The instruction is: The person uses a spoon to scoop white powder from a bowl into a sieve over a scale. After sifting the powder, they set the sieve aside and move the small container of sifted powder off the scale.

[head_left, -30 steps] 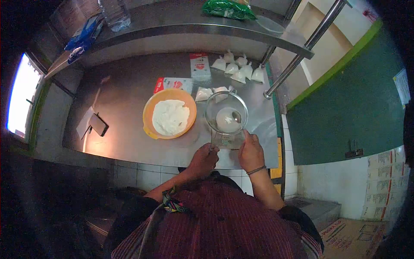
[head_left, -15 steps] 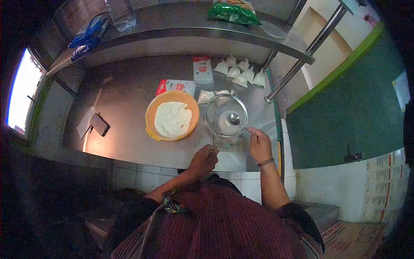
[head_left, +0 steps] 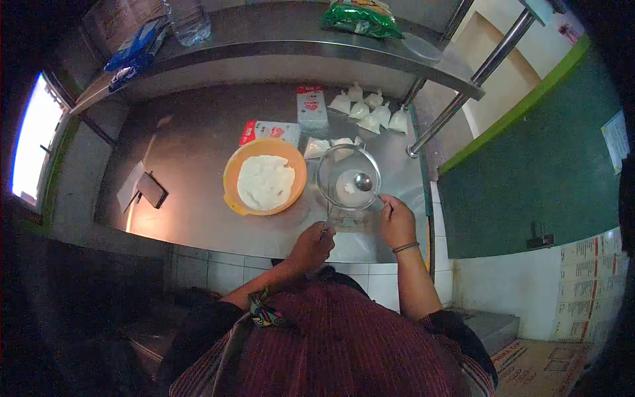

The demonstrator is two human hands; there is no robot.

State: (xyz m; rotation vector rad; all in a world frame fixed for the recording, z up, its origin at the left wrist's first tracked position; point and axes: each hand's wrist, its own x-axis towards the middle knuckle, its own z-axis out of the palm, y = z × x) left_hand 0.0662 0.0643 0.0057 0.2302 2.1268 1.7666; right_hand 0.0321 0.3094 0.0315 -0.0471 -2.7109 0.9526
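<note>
In the head view, the left hand (head_left: 312,246) is closed around the handle of a sieve (head_left: 334,173), near the front edge of the metal surface (head_left: 185,152). The round mesh reaches away from the person, to the right of an orange bowl (head_left: 228,182). The right hand (head_left: 399,225) has its grip closed on the handle of a spoon (head_left: 362,182), whose rounded end lies over the mesh, inside the rim as seen from above. A small white lump (head_left: 349,188) shows beside the spoon's end; whether it lies on the mesh or below it, I cannot tell. Under the near side of the sieve is a flat object (head_left: 352,221), too blurred to make out.

The orange bowl holds a broad heap of white powder (head_left: 264,182). Just behind it lies a red and white box (head_left: 278,131), with another box (head_left: 311,109) farther back. Two small bags (head_left: 316,148) sit by the far rim of the sieve, one partly behind it. More tied white bags (head_left: 368,114) cluster at the back right. A phone (head_left: 152,190) is well apart at the left. The shelf (head_left: 264,47) above carries a green packet (head_left: 360,21), a blue packet (head_left: 137,53) and a clear bottle (head_left: 188,25).
</note>
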